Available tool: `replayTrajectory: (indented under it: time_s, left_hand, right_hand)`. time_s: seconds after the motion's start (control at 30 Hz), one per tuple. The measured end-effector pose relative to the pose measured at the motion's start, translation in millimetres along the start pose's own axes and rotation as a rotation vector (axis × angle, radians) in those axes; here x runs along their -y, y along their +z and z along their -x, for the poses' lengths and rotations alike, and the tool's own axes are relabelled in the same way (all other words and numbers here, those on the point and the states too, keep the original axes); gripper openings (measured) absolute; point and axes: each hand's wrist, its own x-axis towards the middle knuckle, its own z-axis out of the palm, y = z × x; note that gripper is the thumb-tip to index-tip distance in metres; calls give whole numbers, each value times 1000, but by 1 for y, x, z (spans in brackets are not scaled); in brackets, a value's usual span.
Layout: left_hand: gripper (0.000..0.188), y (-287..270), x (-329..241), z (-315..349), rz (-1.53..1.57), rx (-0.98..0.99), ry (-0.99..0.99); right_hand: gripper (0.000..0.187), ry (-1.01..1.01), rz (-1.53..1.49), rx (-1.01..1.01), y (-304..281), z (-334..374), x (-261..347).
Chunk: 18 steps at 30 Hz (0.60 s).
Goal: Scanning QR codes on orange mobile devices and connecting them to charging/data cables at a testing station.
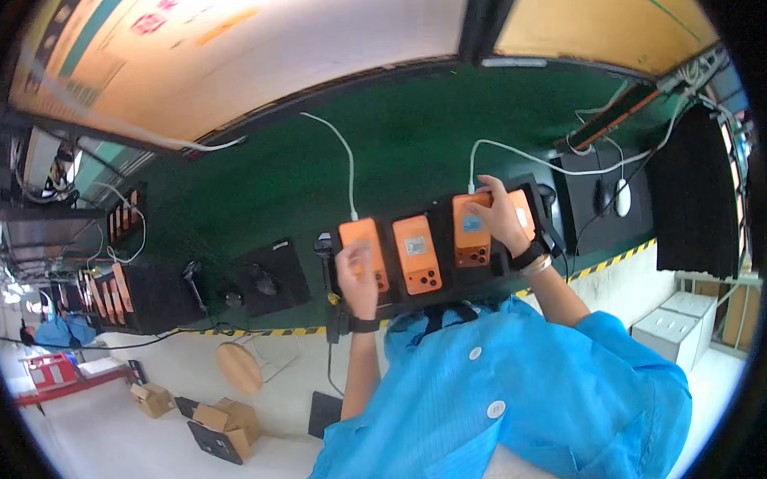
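Several orange phones lie in a row on a dark holder at the bench's near edge, camera sides up. My left hand (357,278) is over the leftmost phone (358,232); its fingers are smeared by motion. That phone has a white cable (351,169) plugged into its far end. A second phone (417,268) lies beside it with a pale label and no cable. At the third phone (470,245), my right hand (503,218) has thumb and forefinger apart near the plug of another white cable (515,148). A fourth phone (522,213) is partly hidden behind my right hand.
The green bench (414,137) has a yellow-black striped near edge (621,261). On the right lie a white mouse (623,199) and a dark mat (590,215). Left are a black mat (271,277) and more phones in a rack (111,295). Cardboard boxes (229,422) stand on the floor.
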Motion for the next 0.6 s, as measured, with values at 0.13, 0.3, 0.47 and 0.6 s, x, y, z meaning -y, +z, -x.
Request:
replayTrajectory:
  time_s: [0.13, 0.3, 0.47, 0.6]
  left_hand:
    - [22, -63, 43, -18, -54, -228, 81]
    - [35, -89, 134, -29, -385, -166, -168]
    - [51, -80, 185, -39, -6, 57, -390]
    - [47, -79, 174, -32, -134, 21, -207]
  right_hand:
    - [64, -429, 530, -270, 48, 18, 15]
    - [57, -321, 356, 176, 166, 17, 28]
    - [36, -170, 652, 340, 219, -30, 38]
    - [27, -148, 363, 342, 214, -20, 44]
